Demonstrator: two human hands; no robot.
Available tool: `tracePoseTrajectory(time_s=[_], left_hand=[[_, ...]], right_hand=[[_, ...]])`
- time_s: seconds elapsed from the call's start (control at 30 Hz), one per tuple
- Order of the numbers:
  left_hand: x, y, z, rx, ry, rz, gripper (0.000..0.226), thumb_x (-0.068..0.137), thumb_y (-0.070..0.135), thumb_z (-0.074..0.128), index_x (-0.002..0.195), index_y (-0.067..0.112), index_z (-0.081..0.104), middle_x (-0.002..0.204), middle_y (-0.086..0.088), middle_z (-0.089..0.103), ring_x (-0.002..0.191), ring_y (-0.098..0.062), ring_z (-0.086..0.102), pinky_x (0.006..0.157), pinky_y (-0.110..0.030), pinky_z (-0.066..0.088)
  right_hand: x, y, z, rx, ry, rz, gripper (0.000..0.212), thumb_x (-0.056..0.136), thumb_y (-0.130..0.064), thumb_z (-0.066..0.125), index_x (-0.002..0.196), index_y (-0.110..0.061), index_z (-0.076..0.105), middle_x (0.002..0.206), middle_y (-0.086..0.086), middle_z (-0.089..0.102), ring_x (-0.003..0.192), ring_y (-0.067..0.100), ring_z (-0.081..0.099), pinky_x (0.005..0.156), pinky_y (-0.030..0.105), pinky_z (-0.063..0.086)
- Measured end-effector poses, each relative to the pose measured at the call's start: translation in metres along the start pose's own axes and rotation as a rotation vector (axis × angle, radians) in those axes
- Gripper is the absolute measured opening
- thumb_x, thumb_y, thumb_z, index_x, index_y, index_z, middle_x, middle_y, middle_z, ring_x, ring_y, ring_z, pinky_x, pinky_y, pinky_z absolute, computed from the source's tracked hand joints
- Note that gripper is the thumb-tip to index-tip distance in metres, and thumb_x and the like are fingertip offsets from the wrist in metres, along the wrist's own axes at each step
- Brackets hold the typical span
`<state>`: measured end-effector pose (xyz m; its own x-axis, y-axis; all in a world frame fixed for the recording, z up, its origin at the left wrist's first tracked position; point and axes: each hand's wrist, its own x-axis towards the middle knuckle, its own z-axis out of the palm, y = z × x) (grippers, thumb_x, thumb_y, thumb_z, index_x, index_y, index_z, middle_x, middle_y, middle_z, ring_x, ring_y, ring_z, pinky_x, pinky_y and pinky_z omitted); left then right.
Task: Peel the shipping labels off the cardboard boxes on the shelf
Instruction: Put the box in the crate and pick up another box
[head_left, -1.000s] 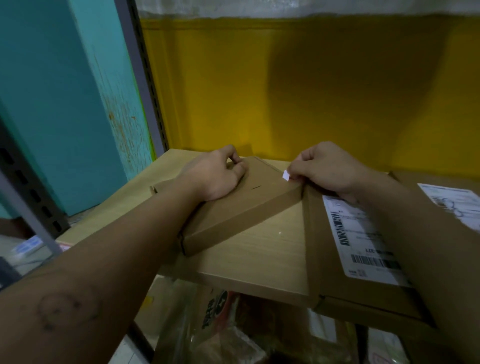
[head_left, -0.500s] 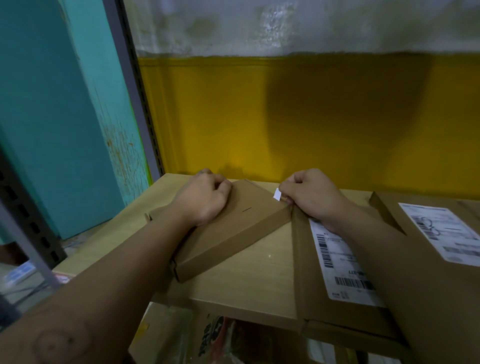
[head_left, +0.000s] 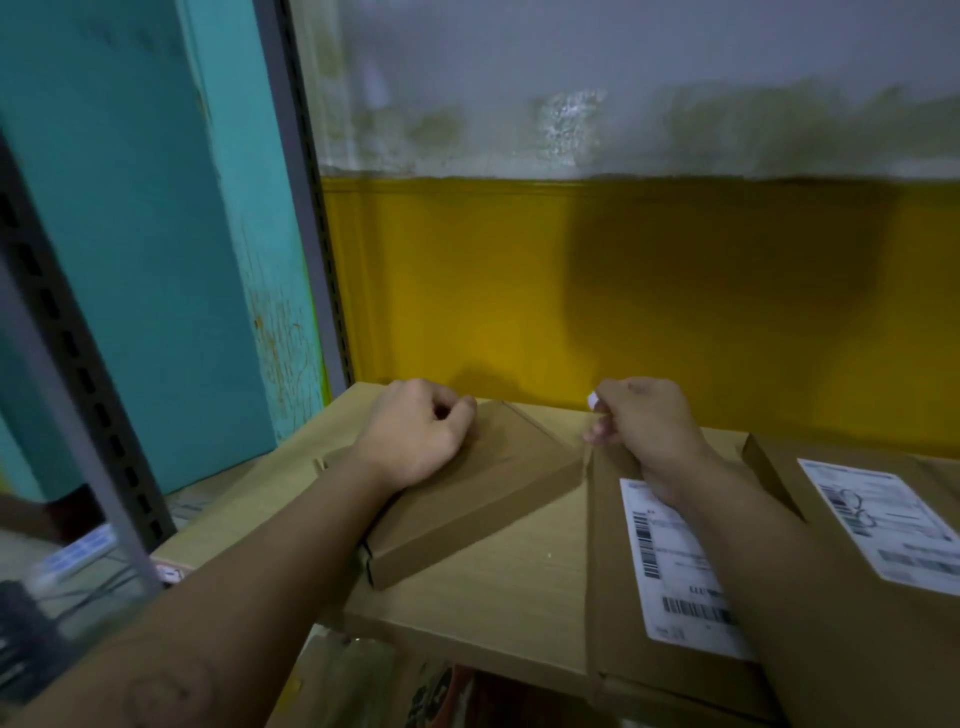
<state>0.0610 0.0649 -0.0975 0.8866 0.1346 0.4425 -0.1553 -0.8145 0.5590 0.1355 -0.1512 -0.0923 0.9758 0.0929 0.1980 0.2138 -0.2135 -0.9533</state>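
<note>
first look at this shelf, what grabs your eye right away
The hands at the back of the shelf: the right hand pinches a small white scrap, and the left hand holds a bare flat box set at an angle. Next, two white shipping labels stand out, the middle label partly under the right forearm and the right label at the far right. Behind them runs the yellow wall band.

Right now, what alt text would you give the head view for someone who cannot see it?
The right hand pinches a small white label scrap above the wooden shelf, while the left hand rests curled on a bare flat box. To the right, the middle box carries a barcode label and the far box a second label.
</note>
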Motion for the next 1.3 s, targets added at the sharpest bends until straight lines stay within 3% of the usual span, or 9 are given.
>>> tracePoseTrajectory(time_s=[0.23,0.6,0.7,0.77,0.9,1.0,1.1,1.23,1.3], left_hand=[[0.001,0.006,-0.008,0.177,-0.100,0.048,0.038,0.094,0.041,0.050,0.060,0.031,0.063,0.061,0.002,0.066,0.056,-0.013,0.059,0.054,-0.034,0.049],[-0.007,0.048,-0.030,0.462,-0.475,0.002,0.045,0.092,0.060,0.046,0.098,0.022,0.069,0.086,0.000,0.068,0.081,-0.014,0.064,0.077,-0.039,0.056],[-0.031,0.070,-0.032,0.556,-0.516,0.060,0.058,0.087,0.070,0.045,0.121,0.026,0.060,0.116,0.001,0.063,0.100,-0.018,0.059,0.088,-0.039,0.052],[-0.049,0.083,-0.031,0.550,-0.455,0.199,0.051,0.087,0.066,0.049,0.128,0.035,0.053,0.136,0.007,0.049,0.115,-0.017,0.051,0.100,-0.035,0.042],[-0.064,0.081,-0.029,0.611,-0.469,0.336,0.035,0.093,0.045,0.056,0.127,0.038,0.052,0.133,0.009,0.047,0.122,-0.015,0.044,0.105,-0.035,0.029],[-0.064,0.065,-0.030,0.664,-0.479,0.307,0.033,0.092,0.022,0.061,0.121,0.036,0.056,0.130,0.010,0.049,0.120,-0.014,0.049,0.106,-0.034,0.032],[-0.081,0.085,-0.026,0.443,-0.411,0.245,0.028,0.095,0.042,0.055,0.122,0.035,0.057,0.127,0.008,0.050,0.115,-0.014,0.052,0.100,-0.036,0.043],[-0.120,0.133,0.003,0.320,-0.454,0.600,0.048,0.090,0.063,0.048,0.125,0.031,0.052,0.124,0.005,0.051,0.114,-0.017,0.049,0.094,-0.036,0.044],[-0.121,0.134,0.017,0.384,-0.455,0.625,0.051,0.088,0.063,0.051,0.127,0.029,0.051,0.124,0.001,0.052,0.112,-0.022,0.050,0.091,-0.037,0.044]], right_hand=[[-0.009,-0.004,0.002,-0.167,-0.092,-0.207,0.014,0.089,-0.012,0.061,0.083,-0.002,0.068,0.064,0.003,0.058,0.044,-0.004,0.052,0.043,0.008,0.036],[-0.010,0.000,0.013,-0.179,-0.174,-0.264,0.017,0.088,-0.018,0.064,0.072,-0.018,0.068,0.056,-0.001,0.060,0.046,0.003,0.056,0.054,0.017,0.042],[-0.012,-0.001,0.012,-0.187,-0.172,-0.250,0.014,0.088,-0.017,0.065,0.074,-0.019,0.069,0.056,-0.002,0.061,0.047,0.005,0.057,0.058,0.025,0.045],[-0.012,-0.004,0.013,-0.231,-0.131,-0.253,0.014,0.086,-0.016,0.065,0.073,-0.017,0.069,0.054,-0.001,0.062,0.050,0.007,0.056,0.057,0.025,0.044],[-0.015,-0.013,0.010,-0.378,0.037,-0.300,0.015,0.082,-0.019,0.064,0.069,-0.014,0.064,0.057,-0.003,0.056,0.060,0.018,0.052,0.057,0.028,0.036],[-0.016,-0.018,0.007,-0.525,0.070,-0.200,0.022,0.082,-0.020,0.056,0.061,-0.016,0.051,0.055,0.004,0.050,0.055,0.026,0.049,0.053,0.030,0.030],[-0.011,-0.018,0.010,-0.524,-0.041,0.040,0.018,0.080,-0.020,0.053,0.067,-0.010,0.062,0.054,0.007,0.062,0.061,0.030,0.062,0.057,0.029,0.040],[-0.008,-0.041,0.002,-0.411,-0.283,0.277,0.015,0.091,-0.008,0.046,0.081,-0.006,0.056,0.067,0.009,0.058,0.056,0.019,0.061,0.052,0.026,0.046],[-0.016,-0.059,-0.011,-0.398,-0.410,0.328,0.016,0.097,-0.011,0.043,0.085,-0.010,0.054,0.076,0.006,0.058,0.056,0.014,0.064,0.065,0.031,0.053]])
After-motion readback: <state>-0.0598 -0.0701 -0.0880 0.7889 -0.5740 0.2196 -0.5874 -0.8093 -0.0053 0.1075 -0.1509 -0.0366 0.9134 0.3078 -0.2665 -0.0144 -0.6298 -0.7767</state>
